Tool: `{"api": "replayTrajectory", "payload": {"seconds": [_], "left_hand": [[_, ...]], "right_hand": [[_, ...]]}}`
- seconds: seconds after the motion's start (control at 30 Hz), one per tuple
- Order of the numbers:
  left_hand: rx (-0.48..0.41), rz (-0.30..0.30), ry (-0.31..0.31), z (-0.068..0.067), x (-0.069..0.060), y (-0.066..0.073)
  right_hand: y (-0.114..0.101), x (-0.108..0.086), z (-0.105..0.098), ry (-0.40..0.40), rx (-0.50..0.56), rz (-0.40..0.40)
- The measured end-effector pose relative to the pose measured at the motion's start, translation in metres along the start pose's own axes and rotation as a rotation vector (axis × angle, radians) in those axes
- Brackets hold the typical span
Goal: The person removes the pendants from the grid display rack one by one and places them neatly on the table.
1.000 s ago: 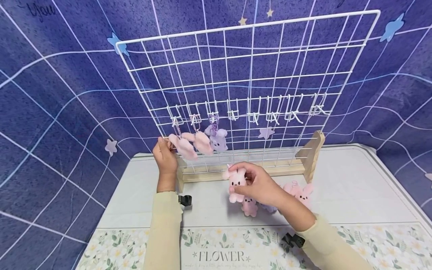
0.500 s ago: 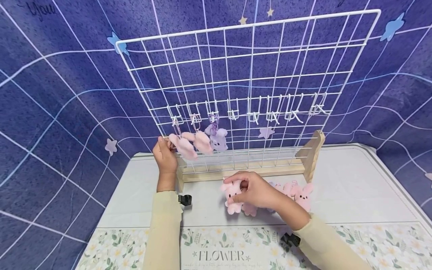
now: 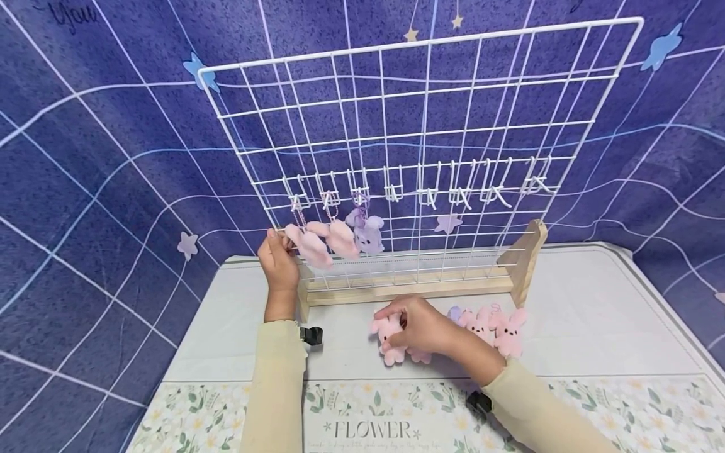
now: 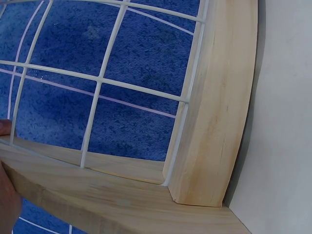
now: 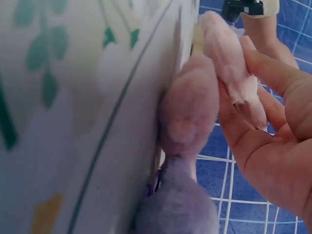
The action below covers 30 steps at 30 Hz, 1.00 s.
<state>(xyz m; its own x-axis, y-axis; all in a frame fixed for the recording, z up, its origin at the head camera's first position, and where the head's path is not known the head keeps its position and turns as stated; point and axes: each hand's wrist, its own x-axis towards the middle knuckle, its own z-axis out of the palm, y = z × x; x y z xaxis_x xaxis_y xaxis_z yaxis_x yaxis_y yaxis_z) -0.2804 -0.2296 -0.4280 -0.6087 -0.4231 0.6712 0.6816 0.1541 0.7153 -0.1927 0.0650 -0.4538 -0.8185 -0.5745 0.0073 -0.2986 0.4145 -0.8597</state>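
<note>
My right hand point(image 3: 421, 327) pinches a pink bunny plush keychain point(image 3: 391, 346) between thumb and fingers, low over the table in front of the rack. In the right wrist view, that plush point(image 5: 226, 53) appears side-on, close beside another pink plush point(image 5: 187, 107) and a purple plush point(image 5: 178, 209). My left hand point(image 3: 280, 267) grips the left wooden end of the white wire grid rack point(image 3: 421, 133). In the left wrist view, only a bit of the left hand point(image 4: 6, 204) shows, around a wooden piece point(image 4: 209, 107) of the stand.
Two pink plushes point(image 3: 340, 239) and a purple plush point(image 3: 369, 236) hang from hooks at the left of the grid. Several bare hooks point(image 3: 461, 196) continue rightward. More pink bunnies point(image 3: 510, 333) lie on the table point(image 3: 589, 302) beside my right forearm, partly hidden.
My right hand has lowered with the pink bunny plush keychain from just in front of the rack's base toward the table. My left hand keeps its place on the rack.
</note>
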Motion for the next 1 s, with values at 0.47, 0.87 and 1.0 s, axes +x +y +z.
{"api": "replayTrajectory", "payload": {"seconds": [0.47, 0.87, 1.0], "left_hand": [[0.011, -0.010, 0.017, -0.001, -0.002, -0.002], [-0.005, 0.011, -0.009, -0.002, -0.001, -0.005], [0.001, 0.011, -0.006, -0.001, 0.000, -0.003]], "right_hand": [[0.003, 0.002, 0.004, -0.066, -0.121, -0.030], [-0.008, 0.003, -0.002, 0.106, -0.155, -0.095], [-0.017, 0.009, -0.005, 0.180, 0.053, -0.095]]}}
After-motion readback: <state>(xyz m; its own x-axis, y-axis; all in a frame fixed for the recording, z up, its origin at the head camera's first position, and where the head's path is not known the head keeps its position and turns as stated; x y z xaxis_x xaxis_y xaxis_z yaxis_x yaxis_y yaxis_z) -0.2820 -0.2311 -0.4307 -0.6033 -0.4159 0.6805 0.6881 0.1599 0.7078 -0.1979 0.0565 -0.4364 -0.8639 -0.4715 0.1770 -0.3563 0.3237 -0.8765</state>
